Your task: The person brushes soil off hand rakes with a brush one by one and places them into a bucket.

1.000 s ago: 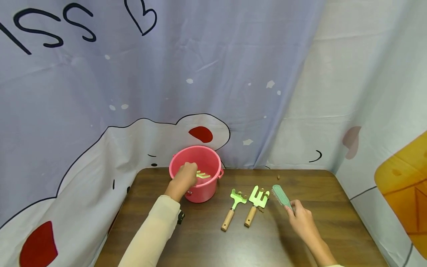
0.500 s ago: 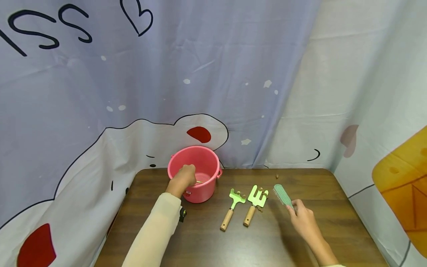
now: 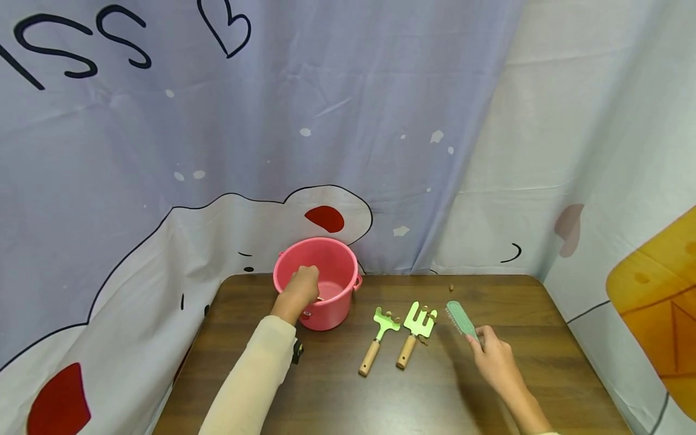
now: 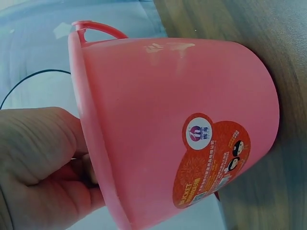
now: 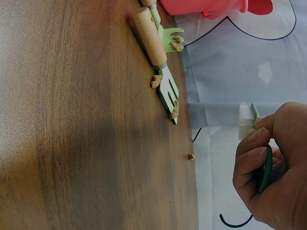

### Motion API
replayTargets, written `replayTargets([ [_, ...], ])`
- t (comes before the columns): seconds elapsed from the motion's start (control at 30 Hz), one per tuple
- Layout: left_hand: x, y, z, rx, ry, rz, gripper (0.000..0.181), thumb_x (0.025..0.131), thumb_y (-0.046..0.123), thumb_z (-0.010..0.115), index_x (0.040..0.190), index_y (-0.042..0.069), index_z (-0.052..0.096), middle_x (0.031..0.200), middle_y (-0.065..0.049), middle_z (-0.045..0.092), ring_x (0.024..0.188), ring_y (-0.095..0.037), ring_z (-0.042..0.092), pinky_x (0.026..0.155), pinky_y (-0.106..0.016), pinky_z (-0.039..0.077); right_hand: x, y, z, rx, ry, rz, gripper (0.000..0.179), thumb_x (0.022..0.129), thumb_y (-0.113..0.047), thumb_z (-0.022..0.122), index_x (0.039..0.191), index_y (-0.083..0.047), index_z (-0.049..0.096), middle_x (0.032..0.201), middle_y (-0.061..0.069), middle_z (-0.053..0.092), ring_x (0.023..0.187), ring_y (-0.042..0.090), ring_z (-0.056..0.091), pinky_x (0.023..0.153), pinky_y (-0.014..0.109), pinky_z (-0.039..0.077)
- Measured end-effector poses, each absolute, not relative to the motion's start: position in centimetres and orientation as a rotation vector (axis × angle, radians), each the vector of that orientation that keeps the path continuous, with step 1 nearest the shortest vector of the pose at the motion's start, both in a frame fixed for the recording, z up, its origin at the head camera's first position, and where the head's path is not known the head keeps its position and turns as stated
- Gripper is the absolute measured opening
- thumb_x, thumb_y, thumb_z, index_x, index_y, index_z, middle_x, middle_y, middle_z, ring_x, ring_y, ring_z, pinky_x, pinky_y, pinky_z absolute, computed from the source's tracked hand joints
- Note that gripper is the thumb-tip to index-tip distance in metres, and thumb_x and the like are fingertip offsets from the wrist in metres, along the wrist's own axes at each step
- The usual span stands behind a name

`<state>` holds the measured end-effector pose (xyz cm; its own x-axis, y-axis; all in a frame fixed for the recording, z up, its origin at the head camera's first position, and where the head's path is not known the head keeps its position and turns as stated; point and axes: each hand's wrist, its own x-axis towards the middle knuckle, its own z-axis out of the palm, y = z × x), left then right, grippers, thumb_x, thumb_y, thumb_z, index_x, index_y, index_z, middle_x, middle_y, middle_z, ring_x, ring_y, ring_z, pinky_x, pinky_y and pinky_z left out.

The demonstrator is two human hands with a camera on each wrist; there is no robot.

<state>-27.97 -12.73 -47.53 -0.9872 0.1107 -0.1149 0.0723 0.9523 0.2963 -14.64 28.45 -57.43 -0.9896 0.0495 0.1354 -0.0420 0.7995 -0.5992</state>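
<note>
Right hand (image 3: pixel 493 358) curled, slim green-backed brush (image 3: pixel 460 316) is being handle-gripped, apparently sparing bristles (image 5: pixel 245 122); left hand (image 3: pixel 299 291), hold unclear, being part-hidden by round pink plastic bucket (image 3: pixel 333 313)

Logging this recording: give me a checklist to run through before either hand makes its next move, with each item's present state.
1. Bucket upright on the table: ok.
2. Green brush gripped by the right hand: ok.
3. Brush apart from the hand fork: ok.
4. Fork free of brown bits: not ok, some lie on its tines.
5. Hand rake free of brown bits: not ok, its tines carry some too.
6. Left hand holding something inside the bucket: cannot tell, its fingertips are hidden.
</note>
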Motion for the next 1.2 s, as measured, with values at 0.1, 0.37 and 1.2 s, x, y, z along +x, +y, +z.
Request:
replayTargets([
  [0.1, -28.1, -12.7, -47.9, 0.172, 3.030, 0.451, 0.014, 0.085, -0.003, 0.077, 0.095, -0.001, 0.068, 0.083, -0.013, 0.069, 0.075, -0.027, 0.067, 0.067, -0.034, 0.056, -14.6, 28.5, -57.4, -0.005, -2.843, 0.956, 0.034, 0.103, -0.015, 0.059, 0.120, 0.014, 0.053, 0.106, 0.039, 0.068, 0.079, 0.036, 0.073, 0.058, 0.037, 0.057],
  [0.37, -27.9, -12.9, -48.3, 0.210, 3.077, 0.400, 0.010, 0.084, -0.006, 0.076, 0.090, 0.000, 0.070, 0.084, -0.015, 0.073, 0.078, -0.030, 0.071, 0.070, -0.037, 0.058, -14.7, 28.4, -57.5, -0.002, -2.843, 0.963, 0.032, 0.104, -0.016, 0.060, 0.119, 0.012, 0.054, 0.105, 0.039, 0.069, 0.077, 0.034, 0.072, 0.058, 0.038, 0.056],
  [1.2, -23.9, -13.6, -46.7, 0.656, 3.315, 0.387, 0.031, 0.088, 0.009, 0.077, 0.117, -0.002, 0.073, 0.115, -0.019, 0.071, 0.103, -0.034, 0.065, 0.091, -0.043, 0.058, -14.4, 28.6, -57.7, 0.040, -2.865, 0.982, 0.034, 0.103, -0.013, 0.058, 0.122, 0.015, 0.052, 0.109, 0.040, 0.067, 0.083, 0.039, 0.074, 0.060, 0.036, 0.059],
])
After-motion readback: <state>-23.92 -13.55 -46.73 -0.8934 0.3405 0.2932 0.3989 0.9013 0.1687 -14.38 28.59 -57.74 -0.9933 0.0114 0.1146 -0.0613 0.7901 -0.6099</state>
